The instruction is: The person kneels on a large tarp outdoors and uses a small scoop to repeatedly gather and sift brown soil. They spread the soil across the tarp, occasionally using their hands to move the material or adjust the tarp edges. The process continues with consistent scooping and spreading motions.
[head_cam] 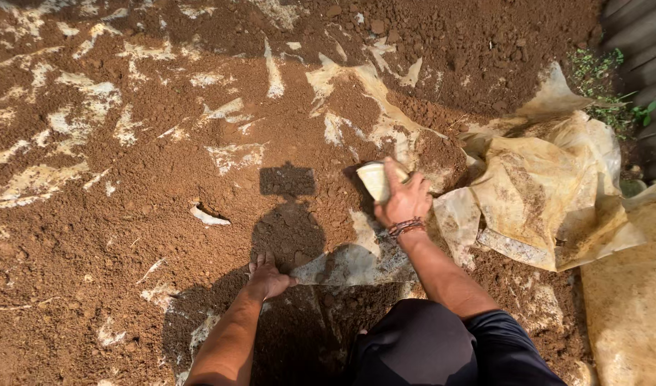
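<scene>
The person crouches over a wide spread of reddish-brown soil [164,236] lying on a pale plastic sheet [542,193]. The right hand [403,204] is closed around a small cream-coloured scoop [374,179], a flat, curved piece that looks like cut plastic, with the fingers wrapped over its top edge. The scoop sits at the near right edge of the soil, just beside the crumpled fold of the sheet. The left hand [267,279] rests flat on the ground, fingers spread, holding nothing; it seems to prop the body up.

Most of the soil already lies thin and even across the left and far parts of the sheet, with pale streaks of plastic showing through. I judge the spreading to be well along. What is left appears to be the thicker patch around the scoop and the darker, lumpier earth [471,50] at the far right.

A small white scrap [210,216] lies half buried left of the middle. The sheet on the right is yellowish, stained and bunched up, with no label or print that I can make out. A few green weeds [614,93] grow by a grey wall [646,43] at the far right corner. No packages or signs are in view.
</scene>
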